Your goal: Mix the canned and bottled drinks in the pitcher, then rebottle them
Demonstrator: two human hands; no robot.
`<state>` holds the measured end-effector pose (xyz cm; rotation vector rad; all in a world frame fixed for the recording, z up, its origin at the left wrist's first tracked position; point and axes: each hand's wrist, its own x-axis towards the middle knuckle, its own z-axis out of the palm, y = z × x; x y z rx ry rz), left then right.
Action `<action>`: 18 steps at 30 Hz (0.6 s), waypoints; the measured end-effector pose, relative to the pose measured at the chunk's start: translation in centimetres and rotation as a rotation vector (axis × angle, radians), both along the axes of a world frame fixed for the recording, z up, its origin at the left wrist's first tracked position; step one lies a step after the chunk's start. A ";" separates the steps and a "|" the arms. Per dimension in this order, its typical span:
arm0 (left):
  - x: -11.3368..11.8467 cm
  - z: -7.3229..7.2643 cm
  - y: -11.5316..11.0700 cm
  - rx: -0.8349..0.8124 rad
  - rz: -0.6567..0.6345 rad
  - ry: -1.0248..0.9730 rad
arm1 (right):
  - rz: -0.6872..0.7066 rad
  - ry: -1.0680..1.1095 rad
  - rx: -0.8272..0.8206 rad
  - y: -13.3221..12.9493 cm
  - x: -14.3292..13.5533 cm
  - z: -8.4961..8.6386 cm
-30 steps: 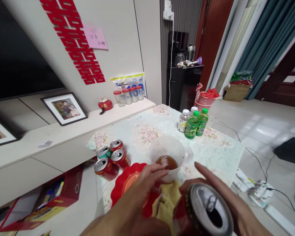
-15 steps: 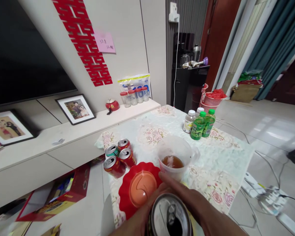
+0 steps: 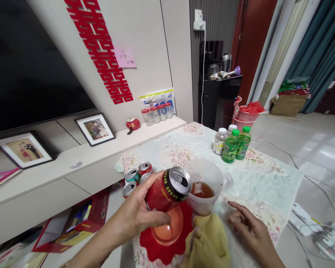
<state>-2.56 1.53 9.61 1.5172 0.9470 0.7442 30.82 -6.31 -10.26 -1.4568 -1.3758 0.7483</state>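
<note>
My left hand (image 3: 141,208) is wrapped round an opened red drink can (image 3: 170,190), tilted with its top toward the clear plastic jug (image 3: 209,169). Brown liquid (image 3: 202,190) lies in the bottom of the jug. Beneath the can is a red scalloped tray (image 3: 153,249) with an orange dish (image 3: 174,230) on it, partly hidden by my hand. My right hand (image 3: 249,225) is empty, fingers loosely curled and apart, to the right of a yellow cloth (image 3: 212,242). Several opened cans (image 3: 132,175) stand left of the held can, partly covered by my left hand.
Bottles with green caps (image 3: 231,147) and white caps (image 3: 220,141) stand on the flowered tablecloth (image 3: 181,156). Red-lidded jars (image 3: 155,114) and framed photos (image 3: 95,128) line the low cabinet. Power strips (image 3: 303,221) and cables lie on the floor at right.
The can rose from the near edge, where both hands were around it, and now tilts near the jug in my left hand. My right hand has let go and moved right, uncovering the yellow cloth.
</note>
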 end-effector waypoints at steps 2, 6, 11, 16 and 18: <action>0.2 0.8 1.1 0.146 -0.011 0.152 | -0.027 -0.111 -0.015 0.5 0.6 -1.8; 1.0 2.0 2.9 0.355 -0.054 0.467 | -0.049 -0.224 0.008 1.1 0.5 -3.4; 2.6 3.4 4.2 0.372 -0.073 0.695 | -0.049 -0.253 0.052 1.0 0.0 -3.5; 3.8 4.1 5.2 0.455 -0.161 0.831 | -0.046 -0.249 0.040 0.8 0.2 -3.8; 4.0 4.2 5.6 0.470 -0.176 0.881 | -0.045 -0.242 0.037 0.8 0.3 -3.9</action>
